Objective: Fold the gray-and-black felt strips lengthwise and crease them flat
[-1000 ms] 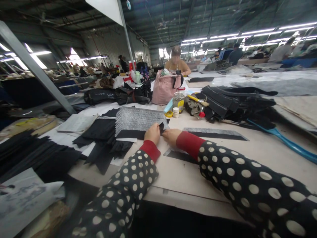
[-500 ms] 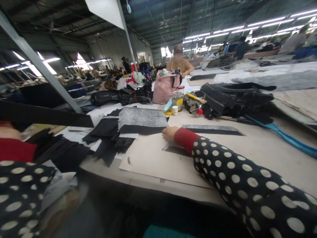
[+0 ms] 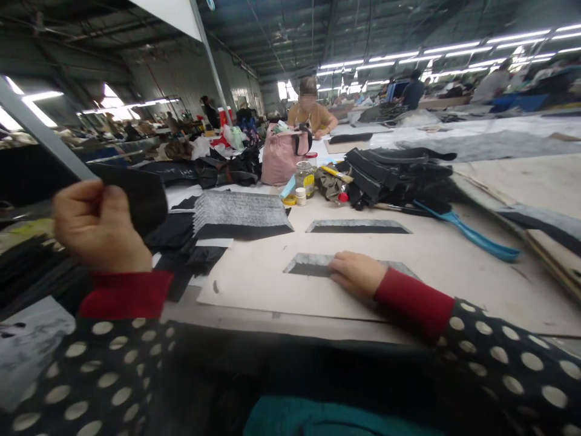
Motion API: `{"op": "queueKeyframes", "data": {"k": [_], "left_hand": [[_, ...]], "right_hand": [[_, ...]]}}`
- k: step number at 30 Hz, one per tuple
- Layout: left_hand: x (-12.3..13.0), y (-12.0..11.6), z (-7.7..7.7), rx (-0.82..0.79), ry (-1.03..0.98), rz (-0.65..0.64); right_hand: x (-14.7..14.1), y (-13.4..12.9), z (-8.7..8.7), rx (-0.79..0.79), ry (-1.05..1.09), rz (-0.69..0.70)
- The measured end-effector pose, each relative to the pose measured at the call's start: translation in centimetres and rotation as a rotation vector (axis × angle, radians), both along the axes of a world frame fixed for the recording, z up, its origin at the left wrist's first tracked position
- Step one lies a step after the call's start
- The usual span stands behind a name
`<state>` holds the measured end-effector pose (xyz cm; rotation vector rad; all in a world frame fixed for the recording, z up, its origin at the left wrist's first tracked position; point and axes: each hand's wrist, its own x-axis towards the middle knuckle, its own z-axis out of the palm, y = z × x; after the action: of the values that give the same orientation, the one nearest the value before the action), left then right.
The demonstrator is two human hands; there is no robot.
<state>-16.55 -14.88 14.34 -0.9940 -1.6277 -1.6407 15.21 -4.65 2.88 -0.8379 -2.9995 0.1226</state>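
Observation:
Raised at the left, my left hand (image 3: 102, 227) pinches a black strip of material (image 3: 140, 197) between thumb and bent fingers. My right hand (image 3: 358, 272) lies over a dark strip with a grey fuzzy edge (image 3: 308, 264), fingers lowered onto it on the pale board (image 3: 254, 284); part of that strip is hidden under the hand. Beyond it, a similar strip (image 3: 358, 227) lies flat by itself. To the left is an overlapping stack of grey-edged strips (image 3: 242, 209), with black pieces (image 3: 170, 233) piled beside it.
A glass jar (image 3: 305, 180), a small white bottle (image 3: 300, 196) and a yellow-handled brush (image 3: 336, 174) stand or lie behind the strips. Farther back is a pink bag (image 3: 279, 154). Black pieces (image 3: 381, 172) and a blue strap-like thing (image 3: 481, 236) are at right. A person (image 3: 311, 112) sits across.
My left hand has come up into view with the black strip. My right hand has shifted from beside the stack, rightward and nearer, onto the near strip. The view has turned slightly right.

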Motion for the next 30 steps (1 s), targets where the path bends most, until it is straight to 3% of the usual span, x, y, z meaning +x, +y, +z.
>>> {"op": "queueKeyframes", "data": {"k": [2,4,6,10,12,13,15,17,19,21,24,27,30], "left_hand": [[1.9,0.6,-2.1,0.022,0.113,-0.059],[4.8,0.7,-4.2,-0.077,0.234,-0.157],[8.1,0.1,-6.1,-0.176,0.414,-0.264],[14.5,-1.9,-10.1,-0.373,0.777,-0.640],[16.9,-2.8,-12.0,-0.464,0.907,-0.791],[17.9,-3.1,-12.8,-0.505,0.931,-0.847],[19.2,-3.4,-13.8,-0.579,0.918,-0.942],[19.4,-3.2,-13.8,-0.663,0.838,-0.974],[18.6,-2.6,-13.1,-0.786,0.732,-0.935],[17.0,-1.8,-11.8,-0.952,0.635,-0.921],[14.1,-0.5,-9.8,-1.174,0.469,-0.988],[11.9,0.5,-8.1,-1.194,0.248,-0.939],[11.1,1.8,-7.4,-1.143,0.007,-0.948]], "right_hand": [[1.7,-0.5,-0.4,-0.026,0.064,-0.018],[3.0,-1.2,-0.2,-0.075,0.177,-0.051],[3.9,-2.4,0.4,-0.233,0.361,-0.123],[4.4,-5.4,1.0,-1.034,0.627,-0.217],[4.3,-6.6,0.4,-1.284,0.621,-0.216],[4.3,-7.1,0.0,-1.284,0.604,-0.238],[4.6,-7.6,-0.7,-1.073,0.552,-0.302],[5.3,-7.9,-0.9,-0.775,0.489,-0.300],[6.3,-8.0,-0.5,-0.579,0.465,-0.223],[7.7,-7.8,0.3,-0.507,0.502,-0.189],[10.3,-6.9,1.2,-0.450,0.610,-0.328],[12.6,-5.4,1.5,-0.438,0.706,-0.527],[13.8,-3.8,1.4,-0.425,0.750,-0.658]]}}
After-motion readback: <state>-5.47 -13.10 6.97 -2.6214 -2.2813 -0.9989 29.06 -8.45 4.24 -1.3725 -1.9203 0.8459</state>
